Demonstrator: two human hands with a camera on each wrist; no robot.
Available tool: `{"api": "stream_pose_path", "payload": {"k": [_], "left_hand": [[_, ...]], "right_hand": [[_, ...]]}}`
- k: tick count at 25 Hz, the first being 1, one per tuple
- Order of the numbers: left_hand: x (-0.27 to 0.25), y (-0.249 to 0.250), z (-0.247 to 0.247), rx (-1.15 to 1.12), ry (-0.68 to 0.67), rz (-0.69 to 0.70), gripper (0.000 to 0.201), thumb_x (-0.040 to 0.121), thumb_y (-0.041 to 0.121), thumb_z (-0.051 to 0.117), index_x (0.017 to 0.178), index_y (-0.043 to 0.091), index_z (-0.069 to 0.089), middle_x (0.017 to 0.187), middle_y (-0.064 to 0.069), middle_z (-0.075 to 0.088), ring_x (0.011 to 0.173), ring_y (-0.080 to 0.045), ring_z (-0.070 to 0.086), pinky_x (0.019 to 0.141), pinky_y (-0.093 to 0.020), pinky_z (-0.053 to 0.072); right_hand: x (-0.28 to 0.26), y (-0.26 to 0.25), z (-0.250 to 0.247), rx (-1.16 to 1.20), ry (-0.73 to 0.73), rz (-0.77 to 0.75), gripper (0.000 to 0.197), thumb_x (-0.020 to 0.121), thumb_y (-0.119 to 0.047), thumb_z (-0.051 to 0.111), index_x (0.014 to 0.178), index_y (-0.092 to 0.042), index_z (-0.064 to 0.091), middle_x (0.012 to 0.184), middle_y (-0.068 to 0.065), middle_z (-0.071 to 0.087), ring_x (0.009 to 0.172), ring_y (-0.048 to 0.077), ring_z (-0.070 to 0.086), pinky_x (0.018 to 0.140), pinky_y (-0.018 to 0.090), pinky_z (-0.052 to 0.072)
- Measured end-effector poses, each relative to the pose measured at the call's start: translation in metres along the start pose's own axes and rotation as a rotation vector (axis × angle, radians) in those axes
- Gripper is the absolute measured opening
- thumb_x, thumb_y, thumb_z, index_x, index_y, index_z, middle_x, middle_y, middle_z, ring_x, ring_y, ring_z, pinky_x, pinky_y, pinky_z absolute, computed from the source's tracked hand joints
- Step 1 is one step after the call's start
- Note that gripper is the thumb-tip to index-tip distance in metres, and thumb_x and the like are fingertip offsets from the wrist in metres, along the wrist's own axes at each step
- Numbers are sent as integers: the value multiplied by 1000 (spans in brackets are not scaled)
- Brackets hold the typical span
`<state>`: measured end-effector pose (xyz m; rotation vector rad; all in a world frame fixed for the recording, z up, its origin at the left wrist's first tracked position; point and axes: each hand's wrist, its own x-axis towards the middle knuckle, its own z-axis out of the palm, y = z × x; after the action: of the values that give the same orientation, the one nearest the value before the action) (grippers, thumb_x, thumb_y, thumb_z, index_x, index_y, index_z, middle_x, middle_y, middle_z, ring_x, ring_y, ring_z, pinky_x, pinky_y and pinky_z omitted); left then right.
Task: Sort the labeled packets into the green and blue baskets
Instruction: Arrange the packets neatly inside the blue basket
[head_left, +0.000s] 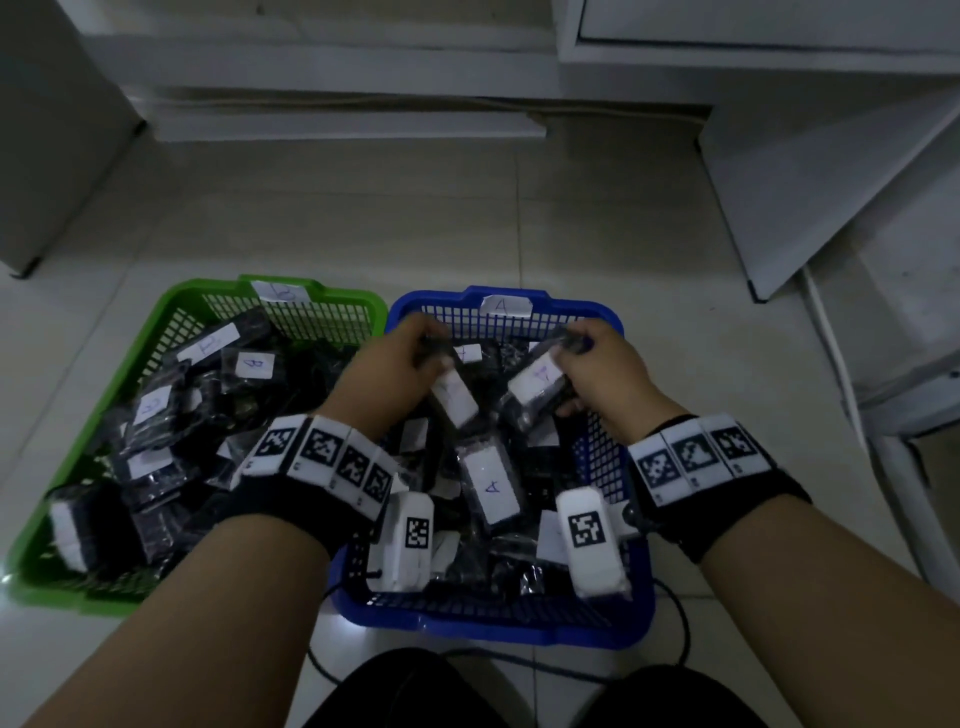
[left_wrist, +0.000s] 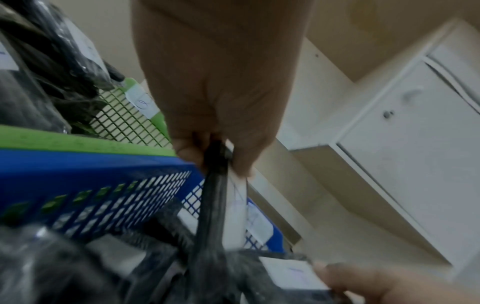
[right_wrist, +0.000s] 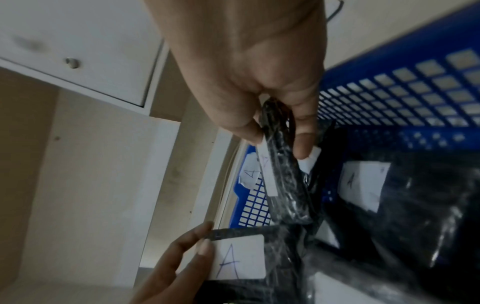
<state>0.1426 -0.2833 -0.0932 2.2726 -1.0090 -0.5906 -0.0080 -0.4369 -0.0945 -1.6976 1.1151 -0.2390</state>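
Two mesh baskets stand side by side on the floor: a green basket (head_left: 156, 317) tagged B on the left and a blue basket (head_left: 493, 629) tagged A on the right. Both are filled with several black packets bearing white labels. Over the far end of the blue basket, my left hand (head_left: 436, 353) pinches one packet (head_left: 453, 397) by its top; its label (right_wrist: 239, 257) reads A. My right hand (head_left: 566, 348) pinches a second packet (head_left: 535, 387) beside it, also labelled A, which hangs from the fingers (right_wrist: 303, 148). The two packets hang close together, just above the pile.
White cabinets (head_left: 805, 156) stand behind and to the right on the tiled floor. A black cable (head_left: 675, 623) loops by the blue basket's near right corner. My dark-clothed knees (head_left: 415, 691) sit just in front of the baskets.
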Motion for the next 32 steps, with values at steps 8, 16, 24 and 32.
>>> {"api": "stream_pose_path", "payload": {"k": [8, 16, 24, 32], "left_hand": [[12, -23, -16, -185, 452, -111, 23, 99, 24, 44, 120, 19, 50, 84, -1, 61, 70, -13, 56, 55, -28, 41], [40, -18, 14, -120, 291, -56, 21, 88, 15, 59, 105, 18, 47, 97, -9, 59, 82, -25, 57, 70, -26, 40], [40, -19, 42, 420, 328, 141, 37, 78, 21, 68, 112, 10, 59, 131, -17, 41, 117, -38, 44, 95, -45, 43], [41, -17, 34, 512, 38, 143, 53, 78, 19, 67, 129, 22, 51, 130, -8, 45, 118, -33, 44, 95, -44, 42]], "right_hand": [[38, 0, 54, 265, 4, 180, 11, 84, -16, 65, 75, -11, 67, 85, 16, 72, 81, 34, 69, 68, 46, 59], [22, 3, 29, -348, -47, -18, 12, 87, -10, 62, 94, -7, 71, 103, 11, 70, 99, 27, 64, 90, 31, 50], [-13, 28, 31, -769, -374, 54, 83, 78, -40, 72, 141, -10, 28, 141, 21, 29, 128, 32, 38, 97, 31, 41], [0, 18, 3, -525, -63, -112, 45, 84, -16, 63, 123, -20, 41, 97, 2, 60, 82, 21, 56, 66, 29, 43]]}}
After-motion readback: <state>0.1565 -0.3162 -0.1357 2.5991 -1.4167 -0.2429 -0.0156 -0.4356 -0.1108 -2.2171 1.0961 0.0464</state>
